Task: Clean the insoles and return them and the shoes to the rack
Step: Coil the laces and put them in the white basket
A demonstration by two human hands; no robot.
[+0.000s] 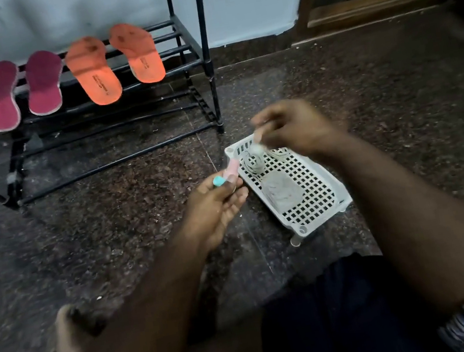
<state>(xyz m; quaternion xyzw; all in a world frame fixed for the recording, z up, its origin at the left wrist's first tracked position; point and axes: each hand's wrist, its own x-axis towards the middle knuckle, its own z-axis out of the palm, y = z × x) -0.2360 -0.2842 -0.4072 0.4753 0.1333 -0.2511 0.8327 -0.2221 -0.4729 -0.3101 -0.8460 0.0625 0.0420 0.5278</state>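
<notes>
Two maroon insoles (17, 91) and two orange insoles (114, 61) lie side by side on the upper tier of a black metal shoe rack (198, 63). My left hand (214, 206) holds a small pink tube with a teal cap (226, 175) just left of a white perforated basket (318, 197). My right hand (293, 127) hovers over the basket's far end, pinching a small white thing (258, 146); motion blur hides what it is. No shoes are in sight.
Inside the basket lie a grey folded cloth (282, 195) and a coiled white cord (251, 161). Dark speckled granite floor surrounds it. My bare foot (69, 334) rests at lower left. A wooden door frame (374, 5) stands at the back right.
</notes>
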